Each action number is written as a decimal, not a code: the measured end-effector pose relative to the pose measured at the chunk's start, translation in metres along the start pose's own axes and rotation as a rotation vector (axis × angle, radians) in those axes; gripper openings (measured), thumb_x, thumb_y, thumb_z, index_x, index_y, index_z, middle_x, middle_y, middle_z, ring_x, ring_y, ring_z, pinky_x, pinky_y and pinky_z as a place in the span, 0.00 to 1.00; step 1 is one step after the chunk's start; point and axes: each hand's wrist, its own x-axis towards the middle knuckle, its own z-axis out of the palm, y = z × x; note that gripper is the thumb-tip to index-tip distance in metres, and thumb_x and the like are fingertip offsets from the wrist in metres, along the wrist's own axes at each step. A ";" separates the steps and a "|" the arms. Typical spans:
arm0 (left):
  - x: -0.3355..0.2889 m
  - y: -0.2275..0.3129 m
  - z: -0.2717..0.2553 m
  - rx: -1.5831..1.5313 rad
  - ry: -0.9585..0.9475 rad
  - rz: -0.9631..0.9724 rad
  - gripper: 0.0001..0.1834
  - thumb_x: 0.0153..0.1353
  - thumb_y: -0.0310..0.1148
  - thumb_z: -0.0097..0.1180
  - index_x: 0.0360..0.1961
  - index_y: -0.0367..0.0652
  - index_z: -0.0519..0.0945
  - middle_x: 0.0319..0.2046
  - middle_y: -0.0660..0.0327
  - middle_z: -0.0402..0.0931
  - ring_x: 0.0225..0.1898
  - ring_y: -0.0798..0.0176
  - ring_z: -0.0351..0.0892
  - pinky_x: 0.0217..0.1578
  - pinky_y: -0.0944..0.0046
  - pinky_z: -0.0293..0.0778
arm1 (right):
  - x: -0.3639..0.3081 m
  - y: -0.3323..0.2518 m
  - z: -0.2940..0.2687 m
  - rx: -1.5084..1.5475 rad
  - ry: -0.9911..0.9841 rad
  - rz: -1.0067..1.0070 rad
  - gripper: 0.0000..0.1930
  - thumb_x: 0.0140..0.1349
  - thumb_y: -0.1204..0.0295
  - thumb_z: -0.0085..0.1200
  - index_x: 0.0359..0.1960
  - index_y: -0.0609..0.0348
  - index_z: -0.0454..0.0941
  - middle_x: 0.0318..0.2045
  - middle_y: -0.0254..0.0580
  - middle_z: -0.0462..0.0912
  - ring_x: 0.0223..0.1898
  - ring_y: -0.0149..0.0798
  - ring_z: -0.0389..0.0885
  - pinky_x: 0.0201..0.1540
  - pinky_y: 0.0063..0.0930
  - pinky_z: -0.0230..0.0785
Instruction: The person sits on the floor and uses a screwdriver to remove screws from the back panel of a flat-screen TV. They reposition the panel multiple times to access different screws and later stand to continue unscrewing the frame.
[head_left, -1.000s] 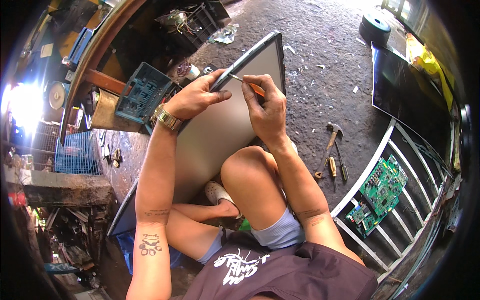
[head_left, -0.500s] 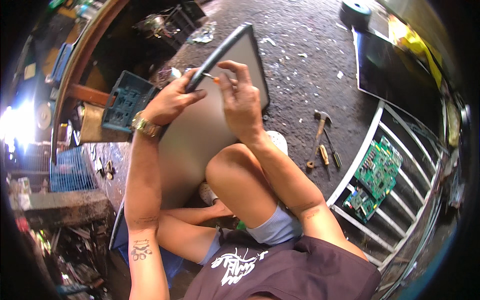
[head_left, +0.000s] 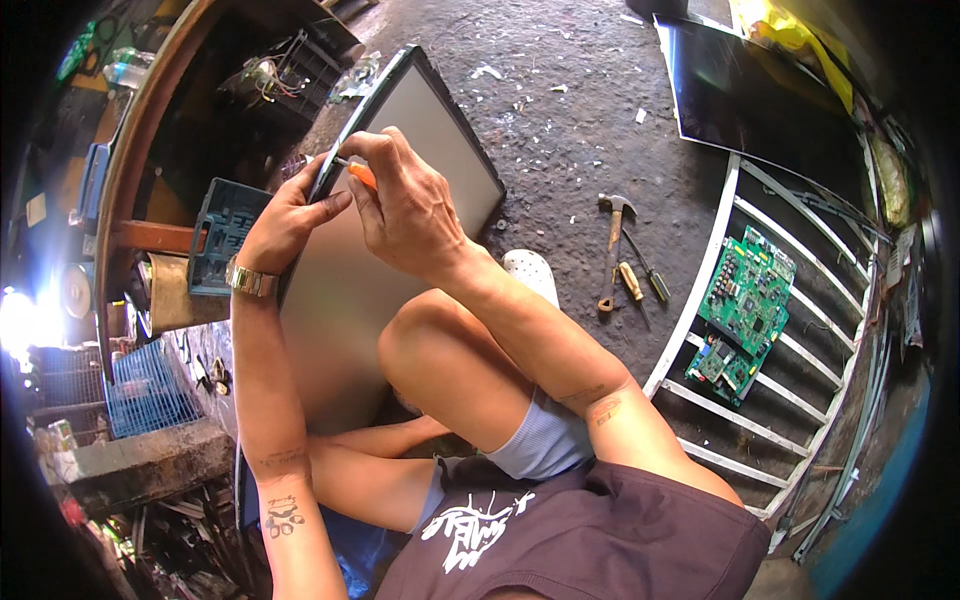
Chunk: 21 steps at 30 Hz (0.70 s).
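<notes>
Floor (head_left: 560,120), dark and gritty, flecked with pale scraps, runs under everything. Large grey panel (head_left: 340,310) stands tilted in front of the person, near left to far centre, its thin black edge toward the left hand. White metal grille (head_left: 735,417) at right; dark screen (head_left: 760,100) lies beyond it, far right. Green circuit board (head_left: 750,300) rests on the grille bars. Open blue case (head_left: 222,235) at left, beyond the wrist.

Left hand (head_left: 280,215): clamped on the panel's edge, thumb across the face, fingers behind. Right hand (head_left: 405,205): fingers curled tight round an orange-handled tool (head_left: 363,176), its tip at that same edge; exact contact too small to tell. Hammer (head_left: 613,245) on the floor, right of centre.

Risk, as I judge it: tip skids off the narrow edge, stabs the left thumb or scores the face. Likely cause: hard pushing toward the bracing hand. Levering while the panel wobbles might crack it.
</notes>
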 end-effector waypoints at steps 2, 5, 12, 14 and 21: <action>0.001 -0.002 -0.002 -0.048 0.000 0.005 0.33 0.67 0.36 0.68 0.69 0.37 0.72 0.45 0.69 0.74 0.46 0.73 0.69 0.52 0.71 0.69 | 0.000 -0.001 0.000 -0.017 -0.065 0.026 0.11 0.72 0.71 0.55 0.52 0.52 0.69 0.27 0.51 0.81 0.27 0.59 0.84 0.28 0.51 0.73; 0.002 -0.005 -0.006 0.092 0.029 -0.039 0.34 0.66 0.37 0.69 0.69 0.37 0.72 0.43 0.69 0.74 0.44 0.73 0.69 0.49 0.71 0.69 | 0.002 -0.001 -0.001 -0.092 -0.230 0.353 0.13 0.71 0.74 0.54 0.54 0.53 0.69 0.34 0.58 0.82 0.33 0.62 0.84 0.32 0.53 0.74; -0.015 -0.006 -0.007 0.187 -0.024 0.001 0.37 0.70 0.46 0.65 0.71 0.34 0.68 0.48 0.58 0.80 0.48 0.69 0.77 0.50 0.67 0.75 | -0.001 -0.007 -0.006 -0.135 -0.149 0.322 0.15 0.75 0.66 0.54 0.60 0.48 0.74 0.27 0.50 0.87 0.28 0.57 0.87 0.30 0.49 0.75; -0.031 -0.006 -0.011 0.097 -0.100 -0.020 0.40 0.70 0.49 0.64 0.72 0.33 0.67 0.55 0.52 0.81 0.54 0.65 0.79 0.55 0.64 0.76 | -0.001 -0.005 -0.008 -0.096 -0.110 0.317 0.17 0.75 0.66 0.54 0.63 0.48 0.74 0.25 0.47 0.86 0.22 0.49 0.85 0.28 0.43 0.73; -0.113 -0.022 -0.022 0.313 0.040 -0.147 0.39 0.68 0.53 0.64 0.71 0.41 0.70 0.51 0.51 0.84 0.50 0.63 0.83 0.53 0.61 0.76 | -0.002 -0.003 -0.006 -0.011 -0.288 0.618 0.20 0.78 0.67 0.50 0.68 0.54 0.68 0.26 0.32 0.77 0.26 0.26 0.75 0.29 0.25 0.68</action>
